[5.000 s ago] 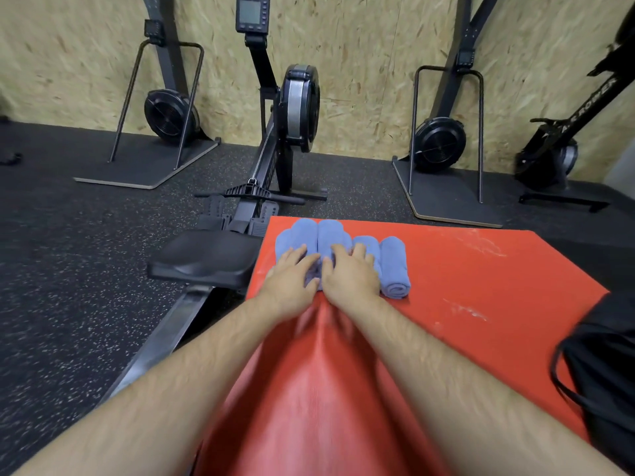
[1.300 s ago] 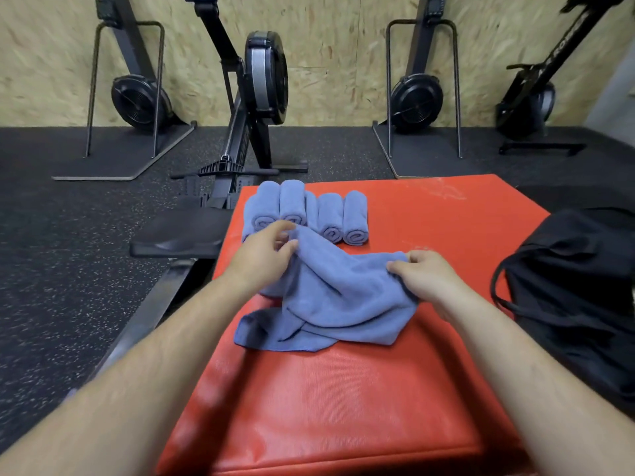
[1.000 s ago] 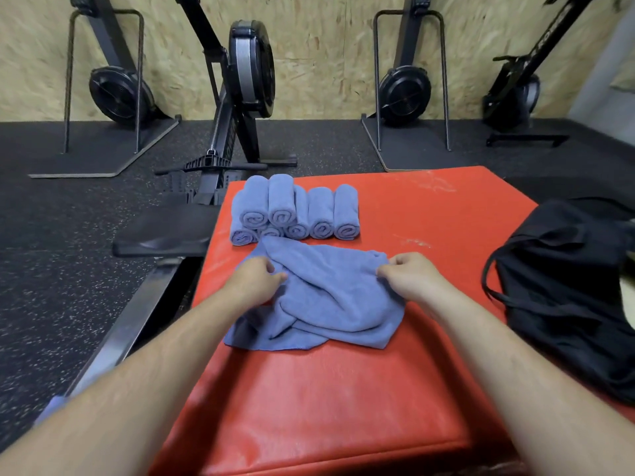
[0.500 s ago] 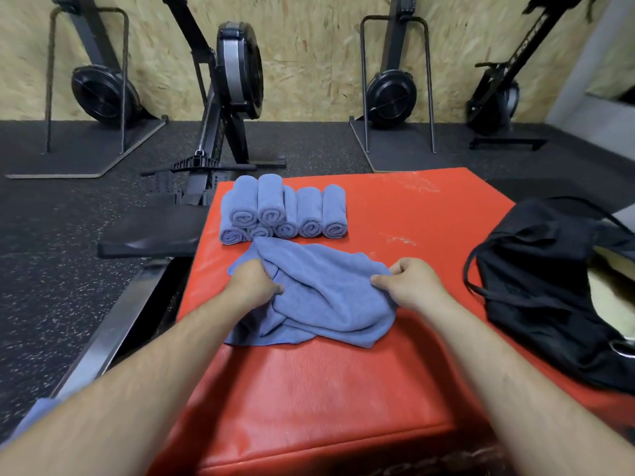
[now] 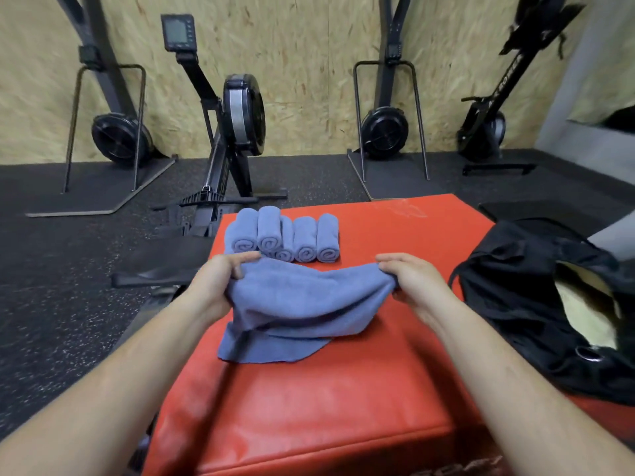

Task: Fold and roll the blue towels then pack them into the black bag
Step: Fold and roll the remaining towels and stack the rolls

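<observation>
From the head view, we hold the loose blue towel [image 5: 302,304] lifted over the middle of the red pad [image 5: 319,407]. Our left hand [image 5: 218,285] pinches its left end and our right hand [image 5: 414,281] its right end, fingers curled into the cloth. Its long axis runs left to right between them, and the lower part sags crumpled onto the pad. The rolled towels [image 5: 285,238] lie by the far left corner. The black bag [image 5: 515,304] sits at the right edge, nearer our right hand.

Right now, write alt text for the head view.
The left hand and right hand pinch a loose blue towel by its upper edge, its lower folds on a red mat. A row of rolled towels lies behind it; a black bag sits at right.
</observation>
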The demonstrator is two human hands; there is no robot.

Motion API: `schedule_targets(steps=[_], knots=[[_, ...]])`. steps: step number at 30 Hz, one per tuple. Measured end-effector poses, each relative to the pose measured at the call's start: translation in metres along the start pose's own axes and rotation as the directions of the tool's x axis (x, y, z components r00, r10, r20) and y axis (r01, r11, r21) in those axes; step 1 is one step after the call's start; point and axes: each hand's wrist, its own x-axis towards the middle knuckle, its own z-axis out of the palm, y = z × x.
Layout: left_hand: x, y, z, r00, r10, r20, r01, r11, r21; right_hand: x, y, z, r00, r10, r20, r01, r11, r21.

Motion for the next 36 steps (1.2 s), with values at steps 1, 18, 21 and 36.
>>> schedule_targets(steps=[1,18,21,36], knots=[[-0.007,0.007,-0.003,1.0,0.024,0.02,-0.023,1.0,-0.013,-0.002,-0.004,-0.002,0.999,0.013,0.03,-0.015,0.998,0.066],[-0.064,0.184,-0.012,0.831,0.546,-0.109,-0.528,0.834,0.159,-0.029,-0.199,-0.019,0.918,-0.39,0.072,0.388,0.921,0.043],[-0.074,0.195,-0.006,0.846,0.522,-0.113,-0.511,0.852,0.111,-0.036,-0.212,-0.018,0.924,-0.375,0.072,0.374,0.927,0.029],[-0.12,0.191,-0.009,0.72,0.689,-0.082,-0.661,0.717,0.221,-0.085,-0.218,-0.053,0.895,-0.435,0.1,0.424,0.898,0.114]])
